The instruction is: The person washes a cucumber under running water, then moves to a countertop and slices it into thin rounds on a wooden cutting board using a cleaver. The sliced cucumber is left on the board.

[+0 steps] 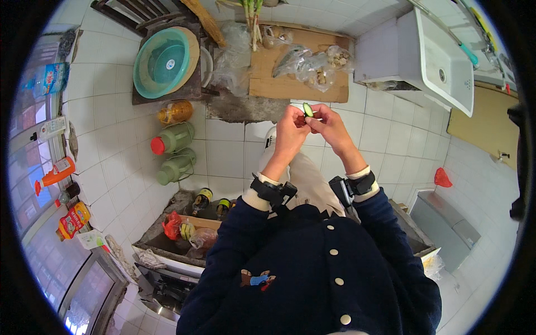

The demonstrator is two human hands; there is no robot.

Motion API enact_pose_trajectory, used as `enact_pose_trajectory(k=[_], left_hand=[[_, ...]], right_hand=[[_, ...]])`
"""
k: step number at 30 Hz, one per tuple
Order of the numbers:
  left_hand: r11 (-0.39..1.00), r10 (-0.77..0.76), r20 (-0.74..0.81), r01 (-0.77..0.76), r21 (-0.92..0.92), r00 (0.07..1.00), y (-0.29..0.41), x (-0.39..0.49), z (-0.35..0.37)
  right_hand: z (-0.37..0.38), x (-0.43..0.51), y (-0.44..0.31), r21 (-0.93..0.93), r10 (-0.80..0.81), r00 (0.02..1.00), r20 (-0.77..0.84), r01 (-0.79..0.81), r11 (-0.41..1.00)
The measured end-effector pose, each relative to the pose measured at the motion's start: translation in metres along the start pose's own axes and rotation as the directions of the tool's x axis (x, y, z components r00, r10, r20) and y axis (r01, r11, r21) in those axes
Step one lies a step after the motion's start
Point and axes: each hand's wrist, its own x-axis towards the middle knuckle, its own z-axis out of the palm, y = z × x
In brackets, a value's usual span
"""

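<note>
A small piece of cucumber (307, 109), dark green skin around a pale cut face, is held up between my two hands. My left hand (292, 130) pinches it from the left with bent fingers. From the other side, the thumb and fingers of my right hand (333, 129) grip it too, and the two hands nearly touch. Its lower end is partly hidden by my fingers. Both hands are above the tiled floor, just in front of a flattened cardboard sheet (261, 86).
Plastic bags of food (320, 77) and green onions (252, 25) rest on the cardboard. A turquoise basin (161, 63) stands at the left on a dark wooden chair. Below it are green thermos flasks (176, 138). A white sink (431, 54) is at the upper right.
</note>
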Motion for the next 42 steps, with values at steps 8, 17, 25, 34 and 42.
enact_pose_trajectory(k=[8,17,25,34,42], left_hand=[[0.999,-0.007,0.17,0.013,-0.031,0.985,-0.005,0.0,0.037],[0.997,-0.053,0.238,0.037,0.07,0.97,-0.01,0.001,0.078],[0.992,-0.023,0.258,-0.01,0.126,0.966,-0.017,0.011,0.084],[0.977,0.019,0.3,-0.081,0.196,0.954,-0.008,0.022,0.081],[0.974,-0.046,0.268,-0.017,0.228,0.962,-0.01,0.038,0.03]], right_hand=[[-0.041,-0.022,-0.002,0.031,0.065,0.99,-0.125,-0.062,0.998],[-0.072,-0.045,0.013,0.095,0.057,0.978,-0.2,-0.038,0.995],[-0.088,-0.048,0.021,0.123,0.04,0.974,-0.223,-0.012,0.992],[-0.094,-0.037,0.025,0.125,0.066,0.962,-0.266,-0.033,0.992],[-0.058,0.003,0.019,0.11,0.118,0.981,-0.153,-0.102,0.989]])
